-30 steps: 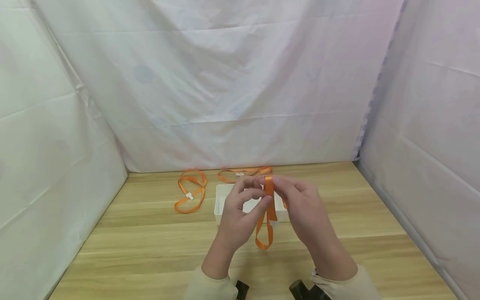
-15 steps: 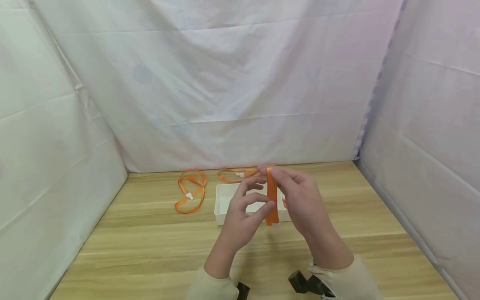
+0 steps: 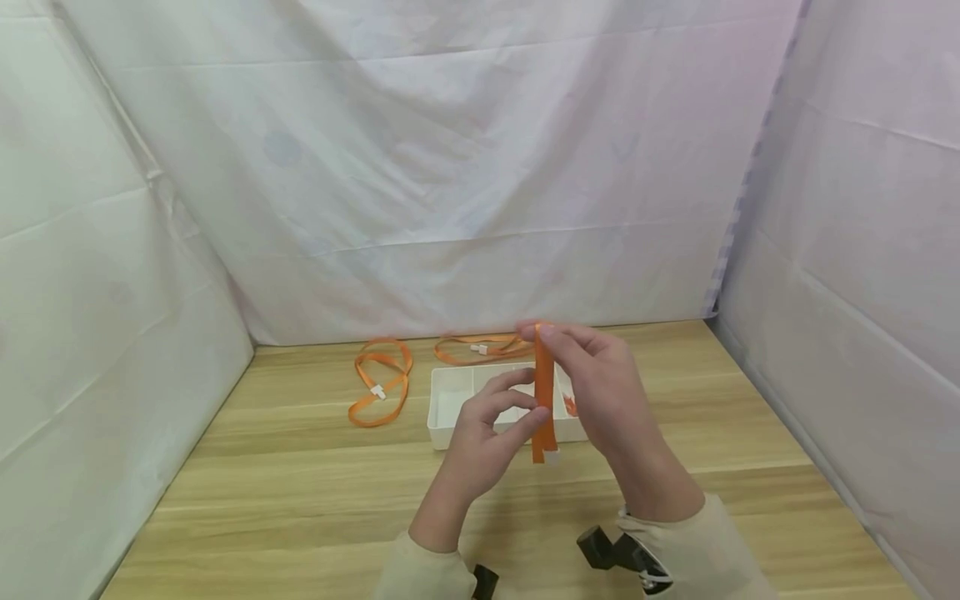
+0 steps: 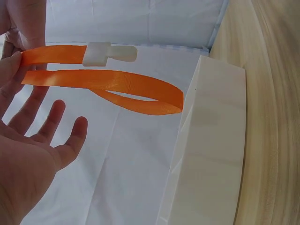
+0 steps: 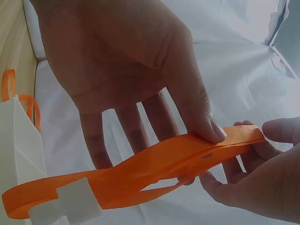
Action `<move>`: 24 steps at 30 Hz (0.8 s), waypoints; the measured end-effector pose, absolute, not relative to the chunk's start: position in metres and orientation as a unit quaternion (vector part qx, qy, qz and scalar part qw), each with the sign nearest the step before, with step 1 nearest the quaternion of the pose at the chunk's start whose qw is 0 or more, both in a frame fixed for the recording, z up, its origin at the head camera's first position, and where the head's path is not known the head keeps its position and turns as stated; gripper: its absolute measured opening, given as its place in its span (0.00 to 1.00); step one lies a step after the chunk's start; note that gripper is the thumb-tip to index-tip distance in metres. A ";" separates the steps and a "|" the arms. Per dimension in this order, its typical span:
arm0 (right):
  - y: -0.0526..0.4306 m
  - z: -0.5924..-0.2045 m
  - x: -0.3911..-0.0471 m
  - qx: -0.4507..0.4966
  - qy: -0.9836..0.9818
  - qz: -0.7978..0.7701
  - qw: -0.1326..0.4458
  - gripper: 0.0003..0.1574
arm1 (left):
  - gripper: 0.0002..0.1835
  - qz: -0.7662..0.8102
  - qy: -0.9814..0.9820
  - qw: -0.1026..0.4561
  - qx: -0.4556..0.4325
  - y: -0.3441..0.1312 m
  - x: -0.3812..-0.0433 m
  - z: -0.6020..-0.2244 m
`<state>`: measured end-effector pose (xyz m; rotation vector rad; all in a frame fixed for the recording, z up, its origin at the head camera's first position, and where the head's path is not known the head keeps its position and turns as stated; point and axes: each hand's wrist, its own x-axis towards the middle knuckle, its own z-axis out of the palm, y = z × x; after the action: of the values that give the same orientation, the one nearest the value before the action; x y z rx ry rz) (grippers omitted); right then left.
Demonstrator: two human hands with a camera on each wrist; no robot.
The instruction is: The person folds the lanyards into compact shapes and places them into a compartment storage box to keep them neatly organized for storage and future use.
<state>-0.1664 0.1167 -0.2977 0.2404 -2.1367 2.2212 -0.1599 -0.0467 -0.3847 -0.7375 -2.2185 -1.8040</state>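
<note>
A folded orange lanyard [image 3: 543,379] with a white plastic buckle [image 4: 96,54] hangs upright between the hands, over the near side of a white divided tray [image 3: 442,437]. The right hand [image 3: 611,396] pinches its upper end between thumb and fingers. Lower down, the left hand [image 3: 483,437] pinches the folded strap between thumb and index finger, its other fingers spread in the left wrist view. A strap loop [image 4: 154,93] and the buckle extend below that grip. In the right wrist view, the right thumb [image 5: 206,112] lies along the flat strap layers.
Two more orange lanyards lie loose on the wooden table [image 3: 300,500]: one [image 3: 382,383] left of the tray, the other [image 3: 480,350] behind it. Some orange strap [image 3: 571,406] shows in the tray's right compartment. White cloth walls [image 3: 450,167] enclose the back and sides.
The right hand has risen, drawing the upper end of the lanyard upward and stretching the fold longer. The loop that hung low has been drawn up. The left hand has shifted slightly right.
</note>
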 end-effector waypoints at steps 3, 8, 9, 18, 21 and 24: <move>0.118 -0.298 -0.169 0.078 -0.692 0.717 0.035 0.19 | 0.05 -0.612 -0.746 0.084 -0.248 -0.047 -0.160 -0.385; 0.120 -0.295 -0.172 0.089 -0.691 0.716 0.046 0.19 | 0.06 -0.615 -0.748 0.059 -0.244 -0.048 -0.162 -0.387; 0.120 -0.294 -0.173 0.091 -0.691 0.716 0.047 0.19 | 0.06 -0.617 -0.746 0.056 -0.244 -0.049 -0.163 -0.388; 0.120 -0.284 -0.172 0.097 -0.695 0.710 0.061 0.20 | 0.14 -0.650 -0.725 0.043 -0.223 -0.051 -0.171 -0.402; 0.119 -0.280 -0.171 0.106 -0.686 0.717 0.065 0.19 | 0.14 -0.624 -0.744 0.058 -0.234 -0.050 -0.174 -0.414; 0.118 -0.276 -0.171 0.113 -0.675 0.727 0.063 0.20 | 0.14 -0.601 -0.754 0.076 -0.254 -0.046 -0.176 -0.424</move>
<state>-0.1707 0.1179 -0.2757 0.3406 -2.0393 2.1954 -0.1763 -0.0462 -0.4242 -0.7602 -2.2594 -1.8027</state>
